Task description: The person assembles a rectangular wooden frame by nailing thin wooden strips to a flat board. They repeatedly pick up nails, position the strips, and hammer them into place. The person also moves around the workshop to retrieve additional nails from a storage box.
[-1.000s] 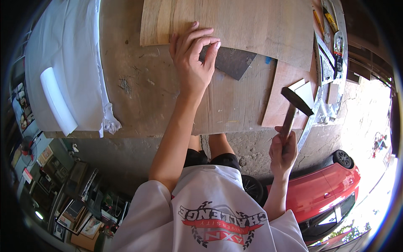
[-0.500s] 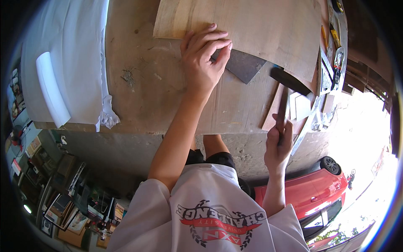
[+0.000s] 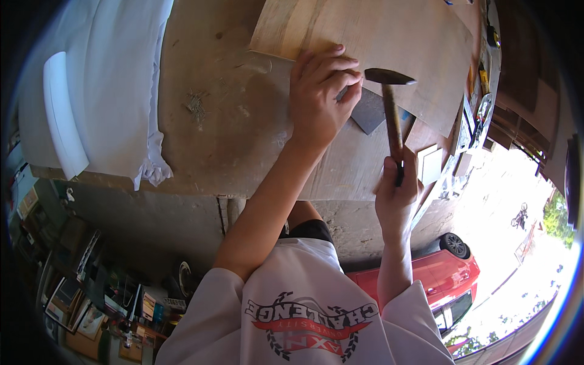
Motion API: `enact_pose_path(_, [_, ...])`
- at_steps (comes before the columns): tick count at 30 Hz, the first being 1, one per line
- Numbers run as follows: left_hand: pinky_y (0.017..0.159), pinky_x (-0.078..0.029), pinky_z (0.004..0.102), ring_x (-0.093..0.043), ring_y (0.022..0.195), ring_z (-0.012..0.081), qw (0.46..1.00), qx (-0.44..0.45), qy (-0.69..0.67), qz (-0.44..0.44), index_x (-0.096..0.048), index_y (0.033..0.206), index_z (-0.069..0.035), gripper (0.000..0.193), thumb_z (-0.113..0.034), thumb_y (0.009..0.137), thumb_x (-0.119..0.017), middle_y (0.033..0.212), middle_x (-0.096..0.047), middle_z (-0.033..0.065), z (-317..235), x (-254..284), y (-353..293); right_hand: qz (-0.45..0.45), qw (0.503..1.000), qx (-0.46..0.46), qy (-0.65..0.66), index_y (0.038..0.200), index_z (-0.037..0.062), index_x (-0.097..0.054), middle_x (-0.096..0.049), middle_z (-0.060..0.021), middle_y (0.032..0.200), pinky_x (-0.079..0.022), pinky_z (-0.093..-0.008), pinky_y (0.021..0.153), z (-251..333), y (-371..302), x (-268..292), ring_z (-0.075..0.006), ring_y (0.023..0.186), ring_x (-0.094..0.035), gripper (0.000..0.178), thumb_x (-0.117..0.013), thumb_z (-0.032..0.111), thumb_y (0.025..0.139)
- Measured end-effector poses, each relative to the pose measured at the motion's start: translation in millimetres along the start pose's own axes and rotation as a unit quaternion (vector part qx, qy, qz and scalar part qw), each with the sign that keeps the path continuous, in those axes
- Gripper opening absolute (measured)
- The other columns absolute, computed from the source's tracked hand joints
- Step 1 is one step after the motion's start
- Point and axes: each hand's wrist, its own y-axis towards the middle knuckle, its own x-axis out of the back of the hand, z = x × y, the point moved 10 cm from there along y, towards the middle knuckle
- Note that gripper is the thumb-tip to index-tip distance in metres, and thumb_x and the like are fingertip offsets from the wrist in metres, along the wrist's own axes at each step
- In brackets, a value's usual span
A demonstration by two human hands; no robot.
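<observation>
My right hand [image 3: 398, 198] is closed round the wooden handle of a hammer [image 3: 392, 115]. The hammer's dark head hangs over a thin plywood board [image 3: 365, 33], just right of my left fingertips. My left hand [image 3: 322, 100] rests at the board's near edge, thumb and forefinger pinched together. Whatever is between those fingertips is too small to make out. Partly under the board and beside my left thumb lies a flat dark grey piece [image 3: 370, 114].
A small heap of nails [image 3: 196, 106] lies on the wooden table [image 3: 231, 152]. White sheeting [image 3: 109, 121] with a rolled white sheet [image 3: 64, 115] covers its left side. White tiles [image 3: 431, 165], a yellow cutter [image 3: 484, 80] and a tape measure [image 3: 493, 36] lie at right. A red car [image 3: 426, 274] stands beyond.
The hammer has swung leftward and farther up, its head now close to my left fingertips. My left hand stays pinched at the board's edge, while the whole view has shifted slightly.
</observation>
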Motion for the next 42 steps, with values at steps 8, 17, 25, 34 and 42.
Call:
enact_pose_path(8, [0.107, -0.039, 0.04, -0.068, 0.116, 0.0175, 1.0, 0.015, 0.008, 0.0, -0.066, 0.075, -0.015, 0.022, -0.003, 0.074, -0.084, 0.102, -0.075, -0.0055, 0.2, -1.1, -0.6, -0.001, 1.0, -0.029, -0.004, 0.124, 0.0003, -0.058, -0.067, -0.0137, 0.081, -0.051, -0.0334, 0.054, -2.5, 1.6, -1.7, -0.0245, 0.06, -0.067, 0.023, -0.06, 0.008, 0.103])
enact_pose_path(17, [0.108, -0.039, 0.0406, -0.068, 0.117, 0.0196, 1.0, 0.011, 0.004, -0.001, -0.064, 0.075, -0.014, 0.022, -0.003, 0.075, -0.084, 0.103, -0.076, -0.0046, 1.2, -3.1, -3.2, -0.012, 1.0, -0.007, -0.001, 0.123, 0.0014, -0.059, -0.066, -0.0129, 0.076, -0.048, -0.0341, 0.051, 2.1, 2.0, 1.1, -0.0241, 0.056, -0.066, 0.022, -0.06, 0.008, 0.102])
enact_pose_path(25, [0.107, -0.04, 0.0407, -0.068, 0.117, 0.0194, 1.0, 0.013, 0.001, 0.005, -0.068, 0.077, -0.014, 0.018, -0.004, 0.076, -0.083, 0.103, -0.076, -0.0046, 1.7, -2.5, -2.6, 0.003, 1.0, 0.001, 0.012, 0.123, 0.0004, -0.059, -0.06, -0.0123, 0.073, -0.047, -0.0336, 0.05, 2.2, 3.0, -4.6, -0.0237, 0.054, -0.063, 0.024, -0.061, 0.012, 0.103])
enact_pose_path(34, [0.104, -0.047, 0.0407, -0.063, 0.123, 0.0237, 0.983, -0.057, 0.08, 0.156, -0.076, 0.117, -0.017, 0.038, -0.018, 0.079, -0.084, 0.126, -0.07, 0.002, 5.0, 17.5, 15.2, -0.086, 0.994, 0.065, -0.023, 0.128, 0.0003, -0.063, -0.065, -0.0086, 0.082, -0.05, -0.0327, 0.058, -13.3, -10.7, 20.5, -0.0202, 0.064, -0.065, 0.028, -0.061, 0.01, 0.101])
enact_pose_path(42, [0.104, -0.049, 0.0434, -0.059, 0.124, 0.0327, 0.967, -0.037, 0.145, 0.207, -0.069, 0.136, -0.025, 0.06, -0.019, 0.078, -0.084, 0.145, -0.056, 0.0122, 64.1, 65.4, 43.5, -0.001, 0.961, 0.241, -0.134, 0.125, 0.0142, -0.068, -0.055, -0.0009, 0.075, -0.049, -0.0333, 0.057, -6.0, 8.0, -12.0, -0.0166, 0.066, -0.059, 0.044, -0.081, 0.021, 0.084])
